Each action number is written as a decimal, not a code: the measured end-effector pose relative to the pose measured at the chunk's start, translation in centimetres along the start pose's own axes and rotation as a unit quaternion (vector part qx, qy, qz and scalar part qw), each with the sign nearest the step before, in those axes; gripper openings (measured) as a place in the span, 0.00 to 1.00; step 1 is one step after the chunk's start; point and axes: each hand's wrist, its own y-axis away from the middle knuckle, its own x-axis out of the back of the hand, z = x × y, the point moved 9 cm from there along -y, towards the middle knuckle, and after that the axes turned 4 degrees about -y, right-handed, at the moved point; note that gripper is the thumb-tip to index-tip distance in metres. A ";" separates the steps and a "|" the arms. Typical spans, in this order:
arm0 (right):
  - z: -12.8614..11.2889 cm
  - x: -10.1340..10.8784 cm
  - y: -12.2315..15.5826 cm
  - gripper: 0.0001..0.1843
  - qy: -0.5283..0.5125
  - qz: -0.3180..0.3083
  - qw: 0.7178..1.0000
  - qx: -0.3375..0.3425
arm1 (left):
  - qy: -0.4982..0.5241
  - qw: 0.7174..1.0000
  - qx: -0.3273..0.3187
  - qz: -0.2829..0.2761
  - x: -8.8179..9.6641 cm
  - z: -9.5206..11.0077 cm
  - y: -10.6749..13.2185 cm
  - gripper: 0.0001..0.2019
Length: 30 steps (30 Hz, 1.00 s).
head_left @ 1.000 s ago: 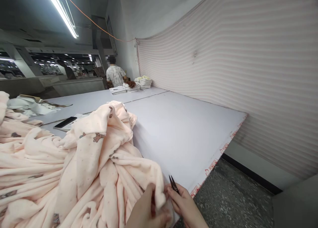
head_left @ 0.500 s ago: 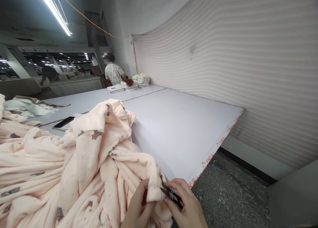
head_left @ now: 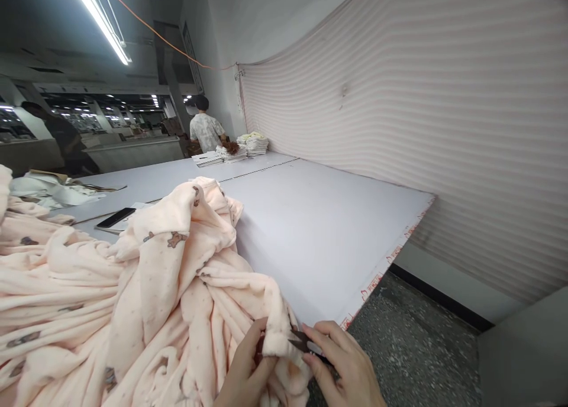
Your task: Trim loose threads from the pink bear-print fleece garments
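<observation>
A large heap of pale pink plush fabric, printed with small brown animal figures, covers the left and front of the table. My left hand pinches a folded edge of this fabric near the table's front. In my right hand is a pair of dark thread snips, gripped between thumb and fingers. Their blades point left and touch or lie close against the fabric edge beside my left fingers. Whether the blade tips have thread between them is too small to tell.
The white table has a taped front-right edge. A black phone lies behind the heap, with white scraps farther left. Stacks of folded cloth stand at the far end near a person. Striped sheeting hangs along the right wall.
My right hand and the snips have shifted slightly right, and the hand has turned a little. My left hand still holds the fabric edge. A dark-clothed person at far left has moved left.
</observation>
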 end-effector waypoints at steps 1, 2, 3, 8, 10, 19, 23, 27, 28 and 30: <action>-0.1 -0.1 0.0 0.18 -0.002 -0.006 1.000 0.001 | 0.001 1.000 0.000 -0.004 -0.1 0.1 0.0 0.14; -0.3 -0.2 0.0 0.18 -0.005 -0.013 1.000 0.002 | -0.002 1.000 0.000 -0.005 -0.2 0.1 0.0 0.14; -0.4 -0.4 -0.1 0.18 -0.010 -0.018 1.000 0.005 | -0.007 1.000 0.002 -0.006 -0.3 0.1 0.0 0.13; -1.2 -0.9 -0.8 0.16 -0.022 -0.028 0.999 0.011 | -0.015 1.000 0.007 0.005 -0.2 0.0 0.1 0.10; -1.2 -0.9 -1.0 0.15 -0.021 -0.032 0.999 0.003 | -0.023 1.000 -0.001 0.008 -0.1 0.3 0.1 0.09; -0.3 -0.6 -0.4 0.16 -0.055 -0.044 0.997 -0.035 | -0.017 1.000 -0.024 -0.009 -0.4 0.5 -0.1 0.10; -0.4 -0.5 -0.9 0.14 -0.064 -0.023 0.997 -0.040 | -0.043 0.999 -0.024 -0.005 -0.1 0.5 -0.1 0.07; 0.5 -0.6 -0.4 0.15 -0.097 0.003 0.993 -0.068 | -0.034 0.999 -0.030 -0.015 -0.2 0.9 -0.1 0.12; 0.8 -0.7 -0.2 0.15 -0.111 0.010 0.991 -0.073 | -0.027 0.999 -0.029 -0.017 -0.3 0.9 -0.1 0.13; 1.2 -1.0 0.3 0.16 -0.135 0.018 0.988 -0.078 | -0.012 1.000 -0.021 -0.012 -0.3 0.6 0.0 0.14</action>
